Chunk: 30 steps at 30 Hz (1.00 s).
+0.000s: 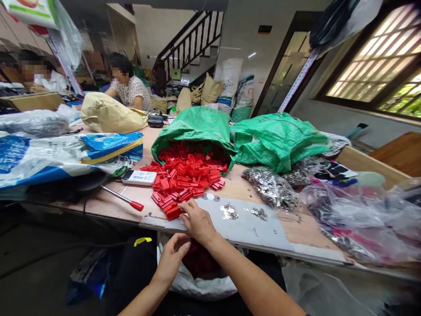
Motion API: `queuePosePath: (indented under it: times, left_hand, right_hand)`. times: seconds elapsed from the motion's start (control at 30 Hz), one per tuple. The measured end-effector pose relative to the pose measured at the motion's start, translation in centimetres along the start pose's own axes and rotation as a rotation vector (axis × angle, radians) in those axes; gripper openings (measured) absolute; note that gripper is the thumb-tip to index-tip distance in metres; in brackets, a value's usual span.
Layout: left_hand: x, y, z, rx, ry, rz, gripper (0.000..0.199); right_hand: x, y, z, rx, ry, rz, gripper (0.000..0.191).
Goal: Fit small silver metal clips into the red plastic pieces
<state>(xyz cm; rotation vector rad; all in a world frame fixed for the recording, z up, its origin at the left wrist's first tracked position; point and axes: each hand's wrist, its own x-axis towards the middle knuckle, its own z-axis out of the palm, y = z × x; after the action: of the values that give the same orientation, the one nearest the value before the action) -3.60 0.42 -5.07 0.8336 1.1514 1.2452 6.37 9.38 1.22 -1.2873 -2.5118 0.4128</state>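
Observation:
Red plastic parts point(187, 173) spill in a heap from the mouth of a green woven bag point(197, 125) onto the wooden table. My right hand point(196, 219) is at the front tip of the heap, its fingertips against a red part; whether it grips that part is hard to tell. Below the table edge, my left hand point(174, 252) is curled with thumb and fingertips close together, and anything between them is hidden. Under both hands, a white sack point(200, 287) stands open in my lap with dark red contents. Small metal pieces point(229, 211) lie on a grey sheet point(243, 228) right of the heap.
A red-handled tool point(121, 198) and a white box point(139, 177) lie left of the heap. Bags of metal pieces point(271, 186) and clear plastic bags point(358, 210) cover the right side. A second green bag point(276, 138) lies behind. Two people point(131, 87) sit at the back left.

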Motion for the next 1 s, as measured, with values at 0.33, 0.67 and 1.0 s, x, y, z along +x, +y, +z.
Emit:
queuePosePath:
  times: [0.33,0.67,1.0]
  left_hand:
    - [0.2,1.0,-1.9,-0.059,0.156,0.007,0.024]
    - [-0.1,1.5,0.0,-0.132,0.094,-0.008,0.048]
    - [-0.7,1.7,1.4,-0.089,-0.239,0.064,0.033]
  right_hand:
    - [2.0,1.0,0.7,-0.113,0.05,0.009,0.02]
    - [-3.2,3.5,-1.9,0.169,0.17,0.056,0.008]
    - [-8.7,2.9,-2.2,0.271,-0.007,0.159,0.01]
